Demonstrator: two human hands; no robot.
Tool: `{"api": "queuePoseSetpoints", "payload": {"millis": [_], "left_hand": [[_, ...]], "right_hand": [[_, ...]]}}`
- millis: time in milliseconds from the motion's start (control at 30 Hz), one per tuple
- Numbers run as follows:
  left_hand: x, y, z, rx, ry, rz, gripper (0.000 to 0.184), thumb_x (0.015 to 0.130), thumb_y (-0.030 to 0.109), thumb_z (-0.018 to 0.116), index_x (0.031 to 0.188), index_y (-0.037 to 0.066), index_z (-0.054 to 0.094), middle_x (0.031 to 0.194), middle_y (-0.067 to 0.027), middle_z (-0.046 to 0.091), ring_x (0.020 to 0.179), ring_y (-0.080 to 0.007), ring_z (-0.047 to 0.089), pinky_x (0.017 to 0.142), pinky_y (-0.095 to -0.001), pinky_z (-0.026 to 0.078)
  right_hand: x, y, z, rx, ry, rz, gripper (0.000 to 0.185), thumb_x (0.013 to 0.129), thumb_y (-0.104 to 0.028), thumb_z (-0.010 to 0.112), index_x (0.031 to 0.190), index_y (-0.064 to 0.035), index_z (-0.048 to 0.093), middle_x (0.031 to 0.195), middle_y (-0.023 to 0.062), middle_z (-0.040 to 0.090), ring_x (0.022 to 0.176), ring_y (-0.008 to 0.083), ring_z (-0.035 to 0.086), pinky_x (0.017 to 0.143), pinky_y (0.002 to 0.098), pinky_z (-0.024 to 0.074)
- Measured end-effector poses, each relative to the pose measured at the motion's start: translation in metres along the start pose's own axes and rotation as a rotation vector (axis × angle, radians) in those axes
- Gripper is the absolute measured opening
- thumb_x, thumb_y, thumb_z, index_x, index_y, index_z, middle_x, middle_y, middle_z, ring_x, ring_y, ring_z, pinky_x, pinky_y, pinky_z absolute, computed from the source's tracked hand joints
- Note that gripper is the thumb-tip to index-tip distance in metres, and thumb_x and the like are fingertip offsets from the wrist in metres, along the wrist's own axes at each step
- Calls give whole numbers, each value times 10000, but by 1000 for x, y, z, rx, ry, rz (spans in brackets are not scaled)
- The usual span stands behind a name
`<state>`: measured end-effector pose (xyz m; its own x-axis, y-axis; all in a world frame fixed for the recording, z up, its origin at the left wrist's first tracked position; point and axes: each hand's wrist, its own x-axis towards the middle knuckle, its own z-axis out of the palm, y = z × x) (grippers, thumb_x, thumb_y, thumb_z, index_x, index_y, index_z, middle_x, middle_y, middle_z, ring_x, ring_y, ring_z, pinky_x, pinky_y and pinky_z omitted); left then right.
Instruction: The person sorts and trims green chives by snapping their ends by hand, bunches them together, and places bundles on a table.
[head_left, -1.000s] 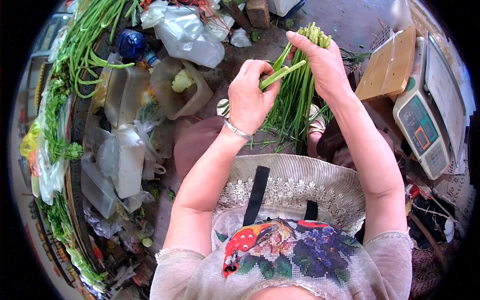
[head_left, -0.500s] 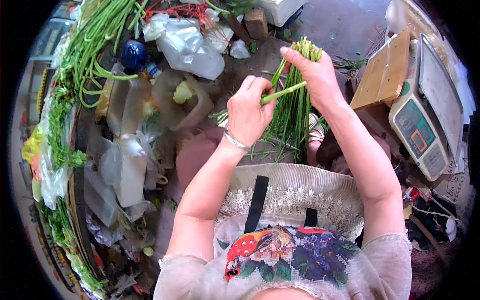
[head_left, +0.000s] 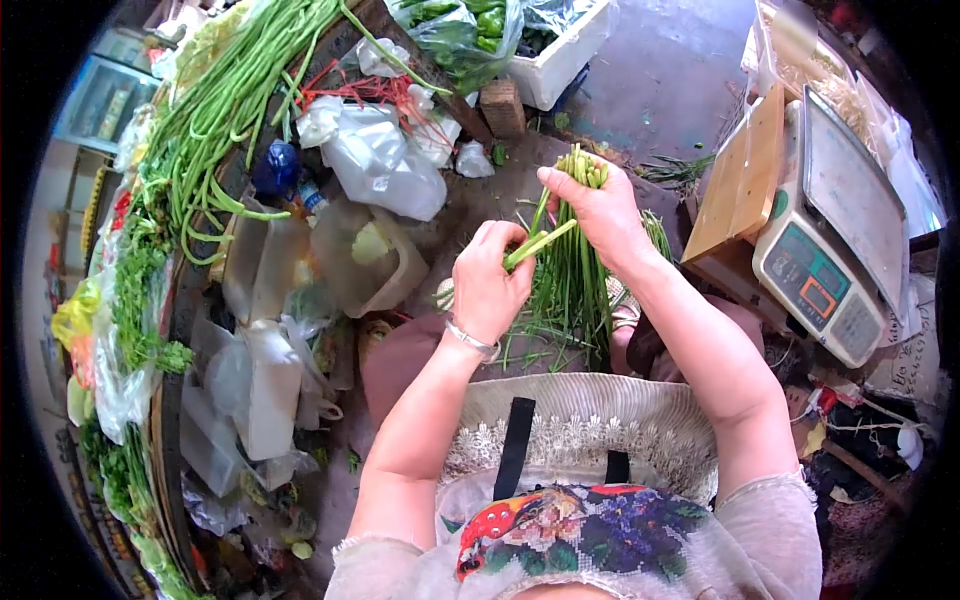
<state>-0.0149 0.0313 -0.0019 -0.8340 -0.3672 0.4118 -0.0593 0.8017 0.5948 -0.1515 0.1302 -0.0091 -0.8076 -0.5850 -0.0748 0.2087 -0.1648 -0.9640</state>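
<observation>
A bunch of long green stems (head_left: 575,290) hangs from my right hand (head_left: 600,215), whose fingers are wrapped round it near the pale cut ends. The leafy ends droop toward the ground between my feet. To the left, my left hand (head_left: 490,280) is closed on a few stems (head_left: 541,246) that point up and right, their tips close to the bunch. Loose green pieces (head_left: 540,350) lie below the bunch.
A scale (head_left: 825,280) and a wooden board (head_left: 740,180) stand at the right. On the left are a plastic tub (head_left: 395,270), plastic bags (head_left: 375,160) and a shelf of long beans (head_left: 235,100). A white foam box (head_left: 560,70) is at the top.
The view has tilted up, so both hands and the bunch sit lower in the frame. My left hand's stems still lie beside the bunch; both hands keep their hold.
</observation>
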Motion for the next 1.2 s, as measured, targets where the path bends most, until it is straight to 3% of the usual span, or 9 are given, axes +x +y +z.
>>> {"api": "queuePoseSetpoints", "payload": {"millis": [67, 100, 133, 233, 333, 733, 833, 1033, 1200], "left_hand": [[0, -2, 1, -88, 12, -67, 103, 774, -5, 628, 870, 11, 595, 755, -138, 585, 661, -287, 607, 617, -339, 471], [0, -4, 3, -105, 41, -100, 45, 809, 13, 621, 851, 22, 606, 699, -84, 590, 610, -190, 585, 579, -286, 444], [-2, -7, 3, -106, 44, -95, 45, 809, 13, 621, 851, 22, 606, 699, -84, 590, 610, -190, 585, 579, -286, 444], [3, -11, -2, -692, -53, -575, 33, 857, 26, 609, 888, 38, 606, 720, 3, 613, 512, -47, 473, 466, -194, 367], [6, -16, -8, -957, -56, -761, 37, 860, 59, 612, 894, 47, 600, 707, -25, 614, 472, -63, 469, 413, -185, 304], [7, -23, -15, -1214, 40, -803, 28, 873, 62, 611, 873, 38, 597, 723, -56, 612, 460, -73, 466, 402, -200, 304], [4, -21, -15, -948, -40, -739, 49, 865, 54, 635, 896, 34, 603, 723, -42, 617, 473, -65, 477, 413, -201, 332], [1, -25, -16, -814, -26, -739, 73, 845, 58, 650, 883, 28, 595, 720, -37, 602, 477, -66, 471, 445, -200, 373], [1, -15, -8, -786, -8, -719, 171, 821, 24, 670, 984, 19, 617, 813, -27, 616, 531, -67, 504, 490, -201, 418]], "right_hand": [[-1, 0, 1, -4, -5, -10, 148, 848, -148, 700, 801, -42, 607, 692, -6, 597, 630, 79, 528, 599, 250, 420], [-2, 0, 3, 7, 5, -4, 149, 850, -147, 700, 800, -41, 607, 691, -7, 598, 627, 77, 530, 594, 248, 421], [-2, 0, 3, 17, 14, 4, 150, 853, -146, 700, 800, -41, 607, 690, -7, 598, 624, 75, 533, 590, 247, 422], [0, 1, 2, -13, 18, -14, 150, 857, -148, 697, 799, -42, 607, 678, -12, 597, 621, 70, 535, 583, 242, 420], [-2, 1, 3, -26, 6, -14, 149, 861, -153, 692, 800, -46, 608, 673, -15, 596, 618, 68, 528, 583, 240, 416], [-1, -9, 1, 3, 4, -3, 124, 853, -149, 692, 820, -55, 619, 702, -14, 612, 636, 76, 543, 620, 250, 435], [8, -9, -10, -92, 42, -39, 158, 847, -179, 718, 857, -44, 636, 754, -2, 630, 667, 85, 565, 640, 262, 462], [18, -28, -38, -246, 89, -233, 120, 859, -137, 672, 913, -36, 638, 753, 20, 651, 702, 95, 604, 649, 250, 483], [8, -29, -25, -120, -114, -73, 157, 814, -133, 728, 888, -58, 612, 735, -2, 612, 627, 85, 558, 593, 236, 449]]}}
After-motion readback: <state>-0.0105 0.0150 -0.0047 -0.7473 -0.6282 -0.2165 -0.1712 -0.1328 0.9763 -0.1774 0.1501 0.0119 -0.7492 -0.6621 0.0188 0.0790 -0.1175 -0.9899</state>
